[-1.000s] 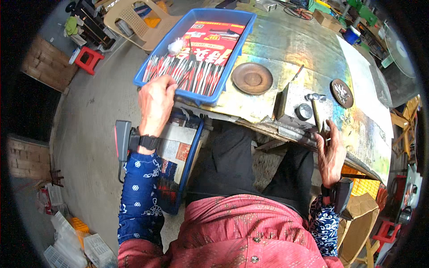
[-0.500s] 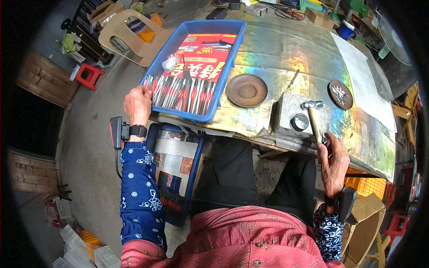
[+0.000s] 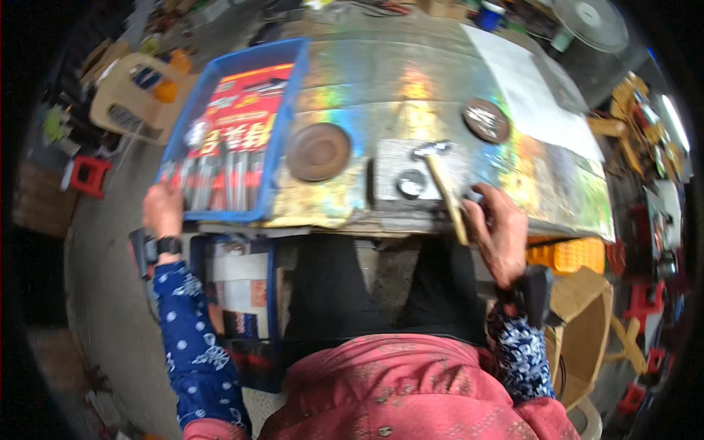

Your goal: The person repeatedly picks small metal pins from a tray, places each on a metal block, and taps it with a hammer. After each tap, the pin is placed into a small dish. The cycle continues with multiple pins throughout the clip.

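Observation:
At the near left corner of a blue plastic tray (image 3: 291, 125) is my left hand (image 3: 163, 211), its fingers closed. What they pinch is blurred. Many slim silver, black and red pieces (image 3: 233, 180) lie side by side in the tray's near end, below a red printed sheet (image 3: 246, 103). A hammer (image 3: 444, 183) rests with its head on a grey metal block (image 3: 387, 158) and its handle over the table's near edge. Beside the handle, my right hand (image 3: 501, 233) has curled fingers around something small I cannot make out. A dark round piece (image 3: 411, 183) sits on the block.
A brown round dish (image 3: 318, 152) stands between tray and block. A smaller dish (image 3: 487, 120) holds small bright bits. White paper (image 3: 524, 92) covers the table's right part. Under the table edge are another blue tray (image 3: 273, 293) and a yellow crate (image 3: 579, 255); a cardboard box (image 3: 587, 312) stands right.
The view has swung, so table and both hands appear further left. A thin dark rod behind the block no longer shows. My right hand sits higher beside the hammer handle; my left stays at the tray corner.

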A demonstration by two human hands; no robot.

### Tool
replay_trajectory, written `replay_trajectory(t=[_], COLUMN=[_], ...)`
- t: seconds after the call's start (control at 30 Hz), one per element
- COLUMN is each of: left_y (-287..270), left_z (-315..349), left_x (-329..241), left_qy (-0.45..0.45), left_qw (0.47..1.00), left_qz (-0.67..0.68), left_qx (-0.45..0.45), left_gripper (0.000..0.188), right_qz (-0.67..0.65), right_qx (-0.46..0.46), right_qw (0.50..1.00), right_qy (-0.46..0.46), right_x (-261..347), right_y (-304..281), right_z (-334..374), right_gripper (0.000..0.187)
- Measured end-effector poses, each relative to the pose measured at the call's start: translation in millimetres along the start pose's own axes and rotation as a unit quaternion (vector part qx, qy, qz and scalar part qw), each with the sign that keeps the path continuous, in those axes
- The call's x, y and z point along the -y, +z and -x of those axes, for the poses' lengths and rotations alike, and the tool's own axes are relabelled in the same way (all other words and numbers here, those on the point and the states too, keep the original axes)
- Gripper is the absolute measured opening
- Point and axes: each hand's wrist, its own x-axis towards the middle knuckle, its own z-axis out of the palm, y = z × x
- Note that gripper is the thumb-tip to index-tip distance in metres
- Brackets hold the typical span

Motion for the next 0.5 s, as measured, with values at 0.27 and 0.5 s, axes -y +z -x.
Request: replay_trajectory(t=[0.27, 0.5], left_y=[-4.9, -29.6], left_z=[-1.8, 14.9], left_x=[-4.1, -48.4], left_qy=[0.074, 0.037], left_qw=[0.985, 0.866], left_qz=[0.131, 0.497], left_qx=[-0.084, 0.038], left_gripper=[0.021, 0.014], right_qz=[0.121, 0.138], right_qx=[-0.030, -0.025], right_qw=[0.991, 0.988], right_qy=[0.049, 0.066], right_x=[-54.8, -94.2], right_y=[-1.7, 5.8], right_z=[-18.5, -33.0], right_gripper=[0.021, 0.017])
